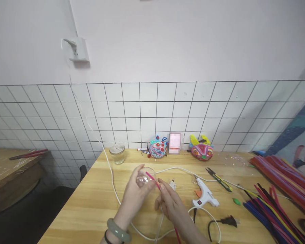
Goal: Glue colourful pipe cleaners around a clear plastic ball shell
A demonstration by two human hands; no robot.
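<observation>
Well left of the glue gun [205, 195], bare counter [91, 203] is offering passage, a white cable [112, 177] running across it. Nearer, the right hand [171, 202] is filling the gun's left side. Snips [220, 179] are lying behind and right of it, a black plug [228, 221] is sitting front-right, and fuzzy stems [284, 176] are blocking its far right.

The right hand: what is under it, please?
A pink strip shows at the fingertips of the right hand and again beside its wrist, over the wooden table; the hand covers what lies between.
</observation>
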